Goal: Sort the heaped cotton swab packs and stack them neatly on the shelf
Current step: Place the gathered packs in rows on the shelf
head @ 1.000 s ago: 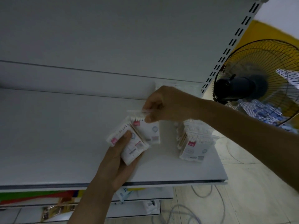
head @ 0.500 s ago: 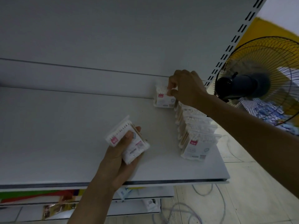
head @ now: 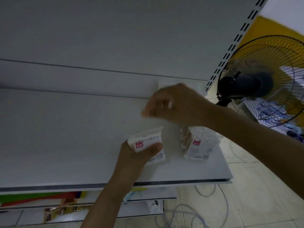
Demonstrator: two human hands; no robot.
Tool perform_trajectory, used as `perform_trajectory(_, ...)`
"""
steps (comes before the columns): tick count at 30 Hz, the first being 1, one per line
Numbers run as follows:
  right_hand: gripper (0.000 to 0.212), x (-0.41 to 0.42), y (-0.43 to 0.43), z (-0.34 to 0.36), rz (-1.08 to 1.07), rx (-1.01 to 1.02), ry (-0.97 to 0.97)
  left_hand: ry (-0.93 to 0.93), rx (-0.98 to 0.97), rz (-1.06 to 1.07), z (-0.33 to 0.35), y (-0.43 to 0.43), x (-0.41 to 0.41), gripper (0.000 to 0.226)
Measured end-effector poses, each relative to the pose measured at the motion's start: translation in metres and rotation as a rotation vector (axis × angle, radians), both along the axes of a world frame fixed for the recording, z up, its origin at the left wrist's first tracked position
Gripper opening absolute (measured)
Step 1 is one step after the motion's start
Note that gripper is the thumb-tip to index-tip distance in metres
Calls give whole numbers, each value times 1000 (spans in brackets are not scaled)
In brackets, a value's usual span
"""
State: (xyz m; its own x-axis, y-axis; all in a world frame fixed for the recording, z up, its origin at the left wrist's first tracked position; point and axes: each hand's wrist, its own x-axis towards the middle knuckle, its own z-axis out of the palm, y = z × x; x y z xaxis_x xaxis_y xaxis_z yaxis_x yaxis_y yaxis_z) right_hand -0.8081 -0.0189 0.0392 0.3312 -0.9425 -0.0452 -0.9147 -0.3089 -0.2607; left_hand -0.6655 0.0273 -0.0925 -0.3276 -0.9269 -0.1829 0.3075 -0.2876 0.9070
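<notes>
My left hand (head: 131, 160) grips a small bundle of white cotton swab packs (head: 148, 143) with pink labels, held just above the white shelf (head: 65, 145). My right hand (head: 172, 104) hovers blurred above and behind that bundle, fingers loosely bent, holding nothing. A row of upright packs (head: 197, 147) stands at the shelf's right end, running toward the back under my right forearm. Part of one more pack (head: 160, 85) shows faintly by the back panel, mostly hidden behind my right hand.
A black and yellow standing fan (head: 263, 83) is close beyond the shelf's right end. A slotted upright (head: 230, 51) borders the back panel. Lower shelves (head: 65, 209) hold coloured goods. Cables (head: 189, 214) lie on the tiled floor.
My right hand let go of a pack at the back of the shelf and swung back toward my left hand. My left hand turned its bundle more upright.
</notes>
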Motion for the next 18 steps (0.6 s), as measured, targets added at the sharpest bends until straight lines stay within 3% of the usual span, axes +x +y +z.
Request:
perform_trajectory(2, 48, 5, 18, -5, 116, 212, -1, -78, -88, 16, 3, 2, -2, 28)
perform_trajectory(4, 26, 2, 21, -13, 183, 209, 70, -155, -152, 43, 0, 4, -6, 34)
perform_trajectory(8, 19, -1, 17, -15, 214, 224, 105, -228, -197, 129, -4, 4, -11, 56)
perform_trajectory(11, 16, -7, 11, -14, 175, 120, 121, -193, -199, 180, -5, 3, -14, 78)
perform_trajectory(14, 10, -33, -15, -4, -33, -72, 10, -186, -251, 200, -10, 5, -17, 97)
perform_trajectory(18, 6, -62, -51, -7, -217, -197, 24, -517, -499, 215, -22, 14, -24, 83)
